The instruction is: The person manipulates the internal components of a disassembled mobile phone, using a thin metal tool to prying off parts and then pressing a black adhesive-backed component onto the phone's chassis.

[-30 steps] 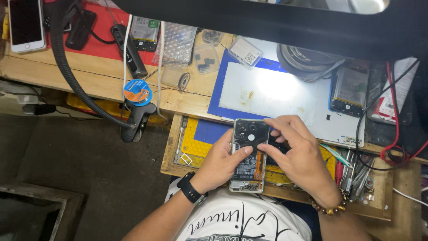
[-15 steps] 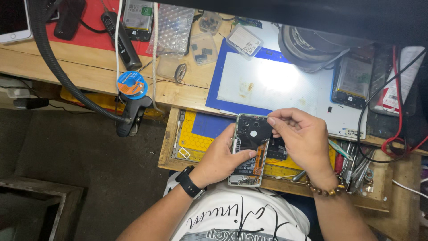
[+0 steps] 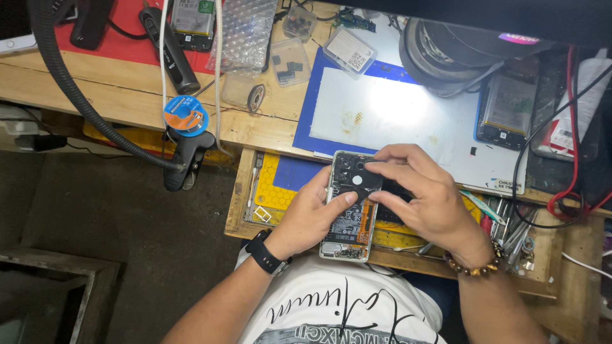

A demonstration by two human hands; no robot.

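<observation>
Phone edges gripped by left hand.

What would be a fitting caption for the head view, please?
Left hand steadies an opened phone while right hand works on it.

A clear bubble-wrap pouch lies beside a small clear box with a white label.

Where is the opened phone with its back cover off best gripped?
Probably by its long side edges, from the left, as the left hand does: the opened phone with bare circuitry lies face-down, so edges spare its exposed parts.
</observation>
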